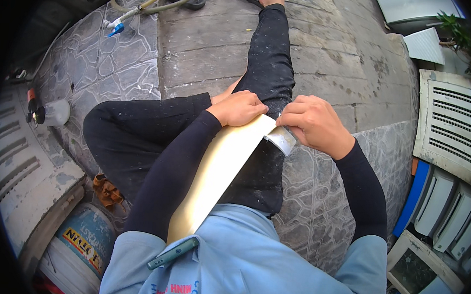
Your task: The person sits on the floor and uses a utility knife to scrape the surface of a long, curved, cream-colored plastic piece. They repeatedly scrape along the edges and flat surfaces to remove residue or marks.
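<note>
cream flat sheet (217, 173) lying lengthwise along the lap, far end pinched under fingers, silver tape roll (282, 139) touching its far right corner

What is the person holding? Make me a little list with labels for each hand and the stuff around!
left hand: presses the top edge of a long cream-coloured panel lying over the lap
right hand: holds a silver tape roll at the panel's top corner
seat: patterned stone floor
left side: hose, paint bucket
right side: white vented covers
</note>
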`<state>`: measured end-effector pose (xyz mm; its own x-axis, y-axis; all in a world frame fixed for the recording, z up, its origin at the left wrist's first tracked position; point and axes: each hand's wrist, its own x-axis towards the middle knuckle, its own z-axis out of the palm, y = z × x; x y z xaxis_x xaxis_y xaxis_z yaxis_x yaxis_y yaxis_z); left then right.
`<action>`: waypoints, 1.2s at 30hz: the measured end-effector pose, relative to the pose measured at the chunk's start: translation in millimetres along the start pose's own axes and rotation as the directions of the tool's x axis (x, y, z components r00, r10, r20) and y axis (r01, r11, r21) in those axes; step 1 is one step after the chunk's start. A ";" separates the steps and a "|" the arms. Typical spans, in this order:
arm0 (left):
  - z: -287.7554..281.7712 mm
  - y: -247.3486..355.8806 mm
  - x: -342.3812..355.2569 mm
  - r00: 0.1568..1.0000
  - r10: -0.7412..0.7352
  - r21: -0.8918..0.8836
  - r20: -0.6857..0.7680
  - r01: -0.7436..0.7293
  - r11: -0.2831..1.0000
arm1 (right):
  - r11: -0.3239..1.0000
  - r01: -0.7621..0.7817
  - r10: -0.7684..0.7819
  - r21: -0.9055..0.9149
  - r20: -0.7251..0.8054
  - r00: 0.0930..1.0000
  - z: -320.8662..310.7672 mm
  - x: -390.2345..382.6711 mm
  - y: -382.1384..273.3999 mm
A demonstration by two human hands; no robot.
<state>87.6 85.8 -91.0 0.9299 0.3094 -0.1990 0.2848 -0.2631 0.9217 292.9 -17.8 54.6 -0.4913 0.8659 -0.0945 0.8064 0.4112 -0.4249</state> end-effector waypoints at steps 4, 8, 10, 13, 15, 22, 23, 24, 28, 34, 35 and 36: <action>-2.2 7.8 -1.4 0.996 -0.084 -0.026 0.029 0.084 0.996 | 0.998 0.043 -0.043 0.034 -0.007 0.999 4.9 -2.8 5.2; -1.4 7.5 0.2 0.997 -0.075 0.001 0.033 0.075 0.997 | 1.000 0.015 -0.015 0.009 -0.017 1.000 4.4 2.7 1.8; 0.5 6.5 -0.3 0.999 -0.044 -0.046 0.017 0.045 0.998 | 1.000 0.021 -0.020 0.022 -0.018 1.000 5.3 3.5 2.3; -1.0 5.1 0.0 0.996 -0.085 -0.021 0.020 0.085 0.996 | 0.999 -0.001 -0.001 0.042 0.037 0.999 1.5 -7.7 1.1; 0.4 2.5 -1.0 0.997 -0.082 -0.055 0.007 0.082 0.995 | 0.980 -0.128 0.135 0.152 -0.038 0.990 -3.4 -9.3 -4.7; 2.5 0.2 2.5 1.000 -0.018 -0.032 0.005 0.018 0.999 | 0.568 -0.496 0.719 0.656 -0.103 0.688 49.5 -33.3 -35.3; 3.5 -1.6 1.8 1.000 -0.028 -0.042 0.002 0.028 0.999 | 0.534 -0.477 0.744 0.699 -0.119 0.658 60.0 -34.8 -38.7; 5.0 -3.2 1.2 0.999 -0.038 -0.053 0.000 0.038 0.998 | 0.525 -0.522 0.777 0.672 -0.127 0.617 66.6 -36.3 -42.0; 4.6 -3.0 0.7 1.000 -0.030 -0.039 -0.005 0.030 0.999 | 0.594 -0.470 0.764 0.653 -0.275 0.583 81.1 -41.2 -51.1; 4.6 0.3 1.0 0.999 -0.048 -0.023 0.003 0.048 0.999 | 0.639 -0.386 0.682 0.665 -0.259 0.684 81.5 -51.0 -37.8; 4.5 0.3 0.5 0.999 -0.048 -0.027 -0.001 0.048 0.998 | 0.619 -0.399 0.681 0.677 -0.209 0.702 79.6 -52.9 -36.0; 4.1 0.5 -0.4 0.999 -0.048 -0.031 -0.006 0.048 0.998 | 0.598 -0.413 0.678 0.686 -0.158 0.718 78.4 -53.7 -35.1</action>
<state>88.3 81.8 -91.8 0.9138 0.3270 -0.2411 0.3216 -0.2198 0.9210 265.2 -101.1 4.1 0.2461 0.9455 -0.2132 0.4599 -0.3075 -0.8330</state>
